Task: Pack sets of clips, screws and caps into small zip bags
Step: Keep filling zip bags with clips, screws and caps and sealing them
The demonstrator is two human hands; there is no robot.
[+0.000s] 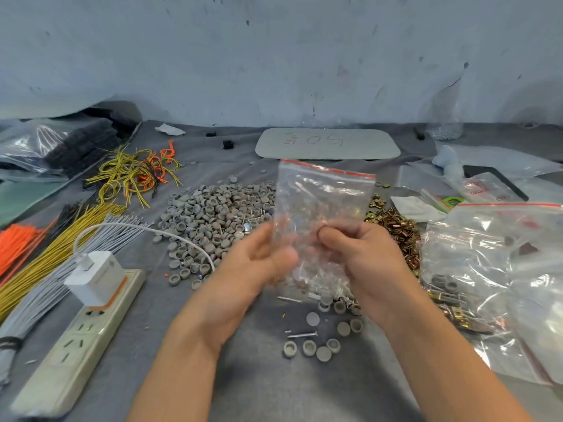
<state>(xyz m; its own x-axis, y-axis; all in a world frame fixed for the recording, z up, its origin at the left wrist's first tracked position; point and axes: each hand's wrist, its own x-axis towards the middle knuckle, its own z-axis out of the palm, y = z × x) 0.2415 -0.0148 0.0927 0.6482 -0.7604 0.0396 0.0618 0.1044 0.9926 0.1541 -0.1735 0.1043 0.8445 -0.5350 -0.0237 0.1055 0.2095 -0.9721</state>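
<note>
Zip bag [323, 196]: clear crinkled plastic, red strip along top edge; lower contents blurred. Held above table [259, 376], between grey cap pile [213, 214] and brass clip pile [396, 229].
Right hand [365, 257]: fingers curled, pinching bag's lower middle.
Left hand [256, 263]: fingers loosely extended at bag's left edge; contact unclear through blur.
Bag upright, long axis near vertical, red strip uppermost.

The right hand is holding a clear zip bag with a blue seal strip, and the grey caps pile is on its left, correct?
Not quite: the head view shows the seal strip of the zip bag is red, not blue. The right hand does hold it, and the grey caps pile is on its left.
</note>
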